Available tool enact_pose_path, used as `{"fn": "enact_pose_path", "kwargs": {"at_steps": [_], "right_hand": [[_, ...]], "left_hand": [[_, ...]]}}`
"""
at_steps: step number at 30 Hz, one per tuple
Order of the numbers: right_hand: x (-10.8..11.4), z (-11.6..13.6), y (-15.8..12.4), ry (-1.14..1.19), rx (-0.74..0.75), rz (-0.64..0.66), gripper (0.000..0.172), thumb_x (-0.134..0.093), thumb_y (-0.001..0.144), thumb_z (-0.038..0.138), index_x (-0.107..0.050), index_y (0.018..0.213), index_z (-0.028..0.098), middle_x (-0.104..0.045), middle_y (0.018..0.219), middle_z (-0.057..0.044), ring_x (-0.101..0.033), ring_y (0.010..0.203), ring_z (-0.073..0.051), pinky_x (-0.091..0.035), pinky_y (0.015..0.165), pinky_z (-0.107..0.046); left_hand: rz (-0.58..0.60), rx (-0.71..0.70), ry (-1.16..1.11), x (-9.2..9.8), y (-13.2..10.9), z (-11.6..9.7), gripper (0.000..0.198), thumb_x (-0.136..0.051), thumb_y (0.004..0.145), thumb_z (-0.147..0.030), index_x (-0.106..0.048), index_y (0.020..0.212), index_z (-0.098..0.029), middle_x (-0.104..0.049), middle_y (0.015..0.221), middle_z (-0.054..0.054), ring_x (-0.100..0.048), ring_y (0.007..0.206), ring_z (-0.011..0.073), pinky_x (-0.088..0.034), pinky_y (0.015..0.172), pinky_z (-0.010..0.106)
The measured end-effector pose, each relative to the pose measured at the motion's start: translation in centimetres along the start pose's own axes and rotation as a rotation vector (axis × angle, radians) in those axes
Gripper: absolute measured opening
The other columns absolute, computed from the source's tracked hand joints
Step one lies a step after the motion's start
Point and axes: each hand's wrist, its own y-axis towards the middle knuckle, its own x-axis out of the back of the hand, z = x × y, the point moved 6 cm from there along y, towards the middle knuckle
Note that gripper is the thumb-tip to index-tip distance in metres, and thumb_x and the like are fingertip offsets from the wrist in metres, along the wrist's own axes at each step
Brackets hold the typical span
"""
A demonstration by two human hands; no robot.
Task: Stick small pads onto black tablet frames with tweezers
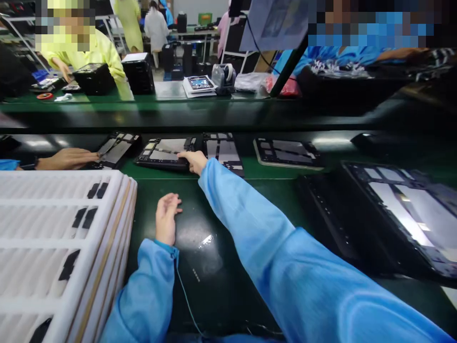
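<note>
My right hand (196, 162) is stretched far forward, its fingers closed at the right end of an opened tablet (166, 151). The tablet lies face down with its grey battery and black inner frame showing. My left hand (167, 216) hovers over the green bench (200, 295) with its fingers loosely bent and apart, holding nothing. A thin cord runs down from the left cuff. Just right of my right hand lies a second opened tablet (223, 151), and farther right a third tablet (287, 152).
White slotted trays (123, 214) are stacked at the left, with small black parts in some slots. A stack of opened tablets (403, 205) stands at the right. A co-worker's hand (69, 158) touches another tablet (119, 148). Behind runs a raised shelf (160, 112).
</note>
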Motion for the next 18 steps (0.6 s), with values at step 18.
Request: {"fn": "enact_pose_path", "kwargs": {"at_steps": [18], "right_hand": [[20.2,7.8,-32.2,0.121,-0.399,-0.149,0.008,-0.085,0.091,0.047,-0.089,0.092,0.040,-0.057,0.062,-0.008,-0.052,0.051,-0.020,-0.032,0.041,-0.040]], "left_hand": [[1.153,0.055,0.434,-11.5,-13.6,-2.0,0.025,-0.086,0.085,-0.024,-0.078,0.107,-0.016,-0.076,0.101,0.005,-0.068,0.099,0.0214,-0.061,0.104,0.044]]}}
